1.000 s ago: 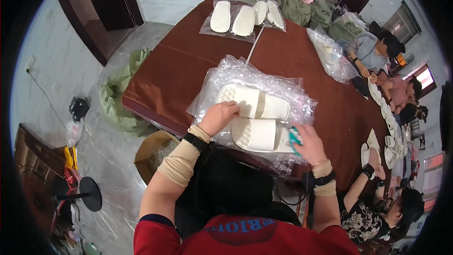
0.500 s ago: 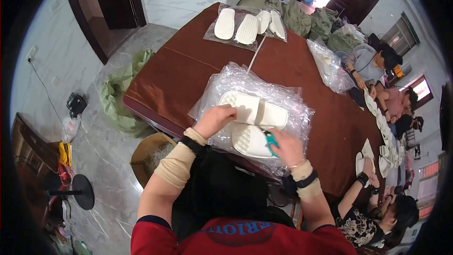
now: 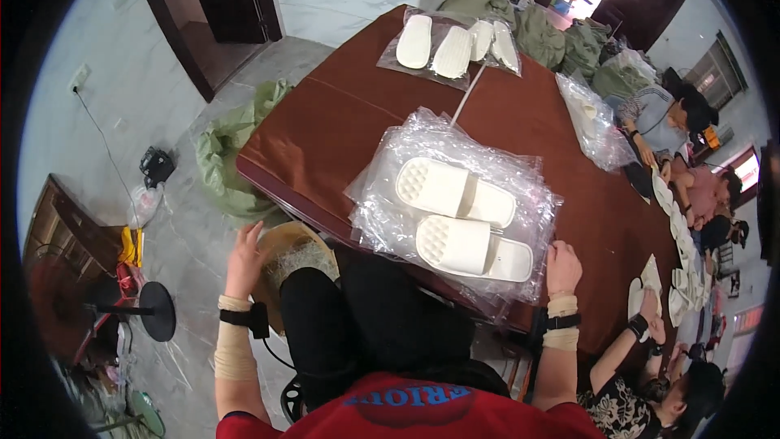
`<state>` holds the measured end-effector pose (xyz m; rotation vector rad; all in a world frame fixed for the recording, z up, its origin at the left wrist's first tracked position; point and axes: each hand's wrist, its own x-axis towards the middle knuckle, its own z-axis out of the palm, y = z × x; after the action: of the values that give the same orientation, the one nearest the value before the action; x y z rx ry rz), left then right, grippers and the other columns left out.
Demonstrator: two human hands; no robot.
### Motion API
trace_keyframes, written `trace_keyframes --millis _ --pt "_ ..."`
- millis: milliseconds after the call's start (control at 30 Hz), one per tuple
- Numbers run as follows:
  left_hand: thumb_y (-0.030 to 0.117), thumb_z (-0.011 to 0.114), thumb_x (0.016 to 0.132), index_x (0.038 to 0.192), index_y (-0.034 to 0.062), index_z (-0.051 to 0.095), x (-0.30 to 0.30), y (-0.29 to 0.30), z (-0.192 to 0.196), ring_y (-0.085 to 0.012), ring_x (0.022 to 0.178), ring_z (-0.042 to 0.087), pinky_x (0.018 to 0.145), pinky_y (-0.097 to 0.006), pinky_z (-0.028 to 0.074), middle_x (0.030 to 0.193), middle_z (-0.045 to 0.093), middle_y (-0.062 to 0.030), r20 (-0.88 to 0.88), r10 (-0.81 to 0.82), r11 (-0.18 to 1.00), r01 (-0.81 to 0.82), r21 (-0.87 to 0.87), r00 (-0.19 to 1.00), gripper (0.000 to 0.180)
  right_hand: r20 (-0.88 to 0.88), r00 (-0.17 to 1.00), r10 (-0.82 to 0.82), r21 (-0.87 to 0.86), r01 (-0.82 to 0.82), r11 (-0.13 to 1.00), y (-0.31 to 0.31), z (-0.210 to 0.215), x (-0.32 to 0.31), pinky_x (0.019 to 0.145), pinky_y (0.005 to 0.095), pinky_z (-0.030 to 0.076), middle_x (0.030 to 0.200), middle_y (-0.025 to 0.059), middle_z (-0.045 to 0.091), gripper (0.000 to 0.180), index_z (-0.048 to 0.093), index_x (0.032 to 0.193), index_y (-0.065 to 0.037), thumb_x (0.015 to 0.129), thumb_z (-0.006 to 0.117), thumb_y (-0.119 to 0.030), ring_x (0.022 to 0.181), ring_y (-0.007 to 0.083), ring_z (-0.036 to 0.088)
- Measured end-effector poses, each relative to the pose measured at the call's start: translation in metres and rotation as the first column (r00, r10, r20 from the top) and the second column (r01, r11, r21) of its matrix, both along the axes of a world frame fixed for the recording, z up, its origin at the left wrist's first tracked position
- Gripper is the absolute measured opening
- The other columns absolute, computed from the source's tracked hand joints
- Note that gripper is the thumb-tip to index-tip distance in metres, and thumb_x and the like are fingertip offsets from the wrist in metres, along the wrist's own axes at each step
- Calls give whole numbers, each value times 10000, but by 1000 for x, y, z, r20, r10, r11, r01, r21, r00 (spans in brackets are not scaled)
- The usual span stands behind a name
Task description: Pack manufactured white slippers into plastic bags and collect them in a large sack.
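Observation:
A pair of white slippers lies side by side on a stack of clear plastic bags (image 3: pixel 382 195): the far slipper (image 3: pixel 439 184) and the near slipper (image 3: pixel 459 245), both with bumpy insoles. Off the table to the left, my left hand (image 3: pixel 246 260) hovers at the rim of a cardboard box (image 3: pixel 272 297), fingers apart and nothing visible in them. My right hand (image 3: pixel 563 267) rests on the brown tabletop just right of the bags, its fingers curled closed. Whatever it may hold is hidden.
More bagged white slippers (image 3: pixel 451 53) lie at the table's (image 3: pixel 317 114) far end. A green sack (image 3: pixel 223 171) and a round black stand base (image 3: pixel 158 311) stand on the floor at left. Along the right side, several people handle a row of white slippers (image 3: pixel 678 232).
My left hand has left the far slipper and moved down-left to the box. My right hand has moved right, off the near slipper; the teal tool it held no longer shows.

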<state>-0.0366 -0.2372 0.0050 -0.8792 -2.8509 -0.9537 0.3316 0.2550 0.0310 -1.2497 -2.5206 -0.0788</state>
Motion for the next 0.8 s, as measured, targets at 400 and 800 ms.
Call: trace_keyframes --millis 400,800 --pt "194 642 861 1289 37 488 12 222 9 -381 1178 498 1001 -409 425 1296 493 -202 -29 -667 745 667 -6 745 481 -461 870 -178 -874 -409 264 -74 1 -85 331 273 407 701 90 615 275 578 1129 8 892 615 -126 402 157 567" --pt "140 649 837 1290 7 499 -3 247 -31 -367 1159 516 982 -411 434 1258 537 -177 135 -552 825 515 233 823 495 373 500 782 -376 -688 620 0 82 -81 785 381 474 895 78 533 204 650 895 -147 787 698 -314 952 289 540"
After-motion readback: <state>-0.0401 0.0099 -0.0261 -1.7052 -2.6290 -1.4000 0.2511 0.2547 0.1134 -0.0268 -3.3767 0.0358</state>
